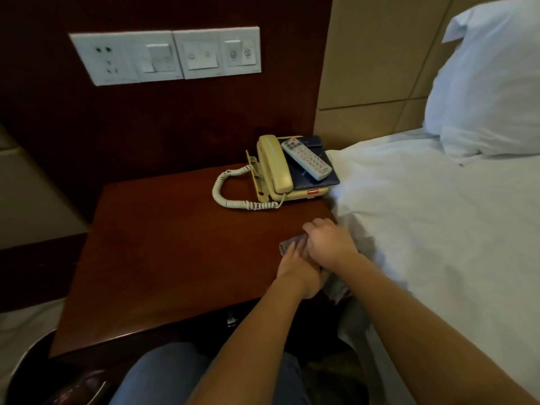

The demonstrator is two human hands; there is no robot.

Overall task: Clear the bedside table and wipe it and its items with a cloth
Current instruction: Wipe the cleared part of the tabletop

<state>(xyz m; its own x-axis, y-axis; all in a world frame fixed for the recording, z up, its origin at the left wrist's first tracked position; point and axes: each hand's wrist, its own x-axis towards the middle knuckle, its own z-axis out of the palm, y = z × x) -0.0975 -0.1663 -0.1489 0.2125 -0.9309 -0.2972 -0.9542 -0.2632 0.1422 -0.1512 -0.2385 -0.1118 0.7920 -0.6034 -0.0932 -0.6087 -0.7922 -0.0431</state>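
Our right hand (330, 244) has its fingers clenched round the grey cloth (287, 245) on the surface (175, 244); our left hand (295, 271) touches it, grasp unclear.

No legible text, brand or number recorded: button markings on the white-grey oblong plastic remote control (306, 159), two round symbols on the white plastic wall switch panel (216, 52) and the red tab on the cream corded telephone (314, 192) are all too small to read.

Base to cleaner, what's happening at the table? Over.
Left hand, right hand both on cloth, front right of table. Phone, remote, folder not yet cleared, back corner.
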